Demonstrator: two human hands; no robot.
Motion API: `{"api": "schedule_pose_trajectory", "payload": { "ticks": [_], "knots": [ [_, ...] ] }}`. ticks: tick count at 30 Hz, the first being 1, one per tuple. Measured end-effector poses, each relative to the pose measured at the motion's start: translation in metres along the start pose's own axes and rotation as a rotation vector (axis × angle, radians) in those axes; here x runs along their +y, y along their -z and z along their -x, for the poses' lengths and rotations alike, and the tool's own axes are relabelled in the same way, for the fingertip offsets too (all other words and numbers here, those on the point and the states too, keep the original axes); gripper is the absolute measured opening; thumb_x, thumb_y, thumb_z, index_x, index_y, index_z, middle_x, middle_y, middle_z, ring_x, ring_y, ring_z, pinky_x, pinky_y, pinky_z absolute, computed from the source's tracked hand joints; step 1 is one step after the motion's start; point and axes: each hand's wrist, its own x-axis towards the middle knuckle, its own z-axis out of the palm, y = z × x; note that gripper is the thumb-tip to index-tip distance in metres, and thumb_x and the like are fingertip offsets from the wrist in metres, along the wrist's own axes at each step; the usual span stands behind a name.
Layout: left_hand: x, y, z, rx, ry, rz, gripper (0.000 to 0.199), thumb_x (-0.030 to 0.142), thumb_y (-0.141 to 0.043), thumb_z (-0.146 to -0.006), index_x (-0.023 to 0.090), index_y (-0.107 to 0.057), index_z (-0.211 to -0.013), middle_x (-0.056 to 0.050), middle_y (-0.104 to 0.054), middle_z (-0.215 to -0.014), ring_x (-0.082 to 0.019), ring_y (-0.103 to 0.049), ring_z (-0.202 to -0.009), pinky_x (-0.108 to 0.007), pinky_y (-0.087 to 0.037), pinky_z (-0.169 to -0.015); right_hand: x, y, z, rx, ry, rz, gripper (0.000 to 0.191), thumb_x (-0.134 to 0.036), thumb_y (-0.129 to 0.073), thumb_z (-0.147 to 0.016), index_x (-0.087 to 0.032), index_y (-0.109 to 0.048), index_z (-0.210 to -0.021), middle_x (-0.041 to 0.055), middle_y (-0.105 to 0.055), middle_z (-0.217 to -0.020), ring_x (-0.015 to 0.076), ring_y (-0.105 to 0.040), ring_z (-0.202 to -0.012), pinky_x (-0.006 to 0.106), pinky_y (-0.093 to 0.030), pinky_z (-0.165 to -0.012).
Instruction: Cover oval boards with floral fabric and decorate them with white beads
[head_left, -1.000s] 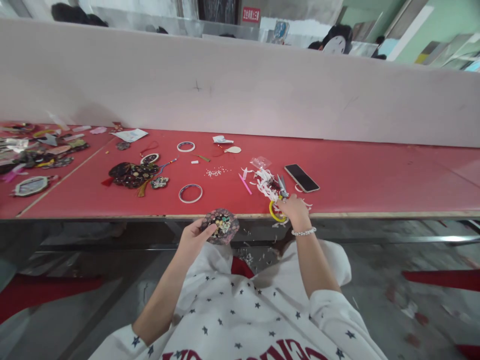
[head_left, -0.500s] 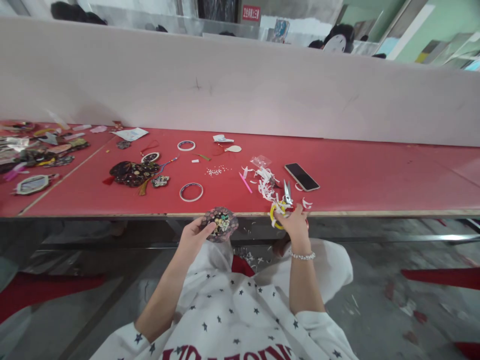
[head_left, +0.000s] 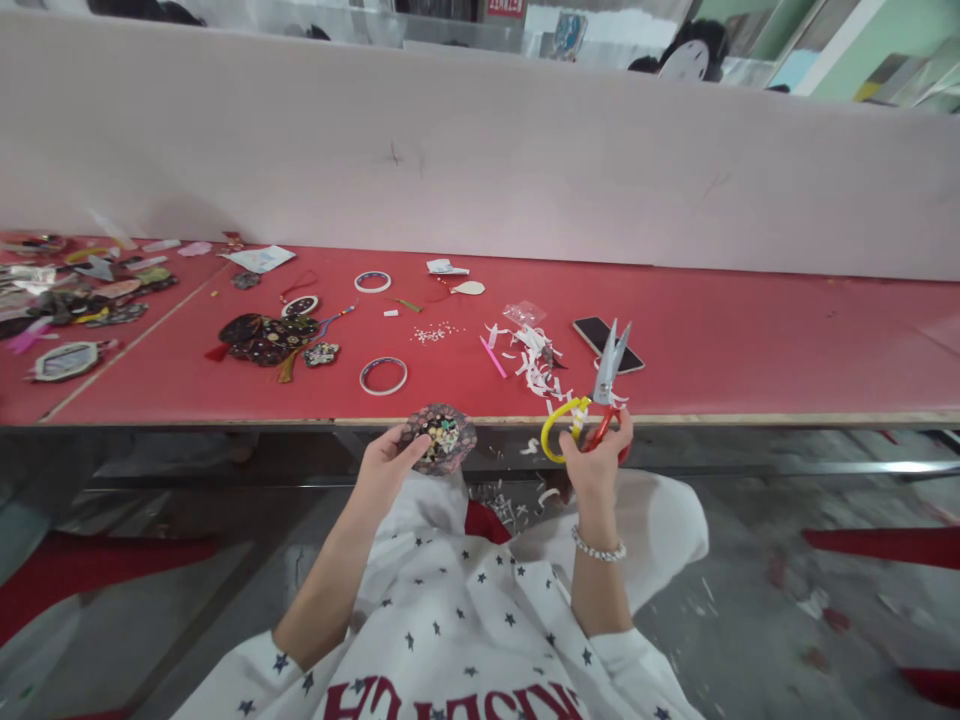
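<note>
Left fingers (head_left: 415, 451) pinching one floral piece (head_left: 454, 442), right fingers (head_left: 569, 450) holding one pair of scissors (head_left: 604, 380), two rings (head_left: 363, 378), one phone (head_left: 592, 332)

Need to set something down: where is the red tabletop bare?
Widest: right of the phone. Smaller: between the nearer tape ring and the pink stick. Crowded: around the paper scraps near the scissors, and the left heap.

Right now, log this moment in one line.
left hand: holds floral patch | right hand: holds scissors, blades parted | table: phone, white scraps
</note>
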Motion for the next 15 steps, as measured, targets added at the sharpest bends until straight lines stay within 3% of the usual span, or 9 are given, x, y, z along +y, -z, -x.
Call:
{"api": "schedule_pose_trajectory", "payload": {
  "ticks": [4,6,10,15],
  "knots": [
    [0.001,-0.004,0.001,0.012,-0.011,0.029,0.046,0.04,-0.08,-0.057,0.013,-0.068,-0.092,-0.008,-0.072,-0.089,-0.021,-0.066,-0.083,-0.033,-0.052,-0.078,-0.01,-0.006,-0.003,0.096,0.024,-0.171,0.083,-0.044,-0.048,-0.078,-0.015,0.003,-0.137,0.0134,-0.053,-0.105,0.0202,-0.059,-0.087,0.032,-0.05,-0.077],
    [0.002,-0.007,0.002,0.022,-0.023,0.044,0.045,0.04,-0.08,-0.057,0.013,-0.068,-0.092,-0.007,-0.072,-0.088,-0.02,-0.066,-0.082,-0.032,-0.052,-0.078,-0.013,-0.009,-0.003,0.092,0.025,-0.414,0.078,-0.041,-0.052,-0.075,-0.02,-0.006,-0.134,0.008,-0.053,-0.097,0.0167,-0.057,-0.073,0.031,-0.05,-0.069],
    [0.005,-0.014,0.006,0.03,-0.051,0.055,0.043,0.04,-0.08,-0.058,0.013,-0.068,-0.09,-0.006,-0.072,-0.085,-0.019,-0.066,-0.078,-0.03,-0.052,-0.075,-0.025,-0.009,0.012,-0.238,0.045,-0.951,0.057,-0.034,-0.056,-0.066,-0.029,-0.029,-0.117,-0.0058,-0.047,-0.071,0.0089,-0.042,-0.044,0.024,-0.038,-0.044],
    [0.01,-0.023,0.016,0.017,-0.103,0.04,0.04,0.038,-0.077,-0.064,0.016,-0.068,-0.096,-0.004,-0.072,-0.089,-0.018,-0.066,-0.081,-0.028,-0.052,-0.076,-0.054,-0.012,0.048,-0.491,0.091,-1.062,0.046,-0.029,-0.061,-0.067,-0.028,-0.039,-0.108,-0.0025,-0.054,-0.081,0.013,-0.055,-0.054,0.031,-0.048,-0.051]
  ]
}}
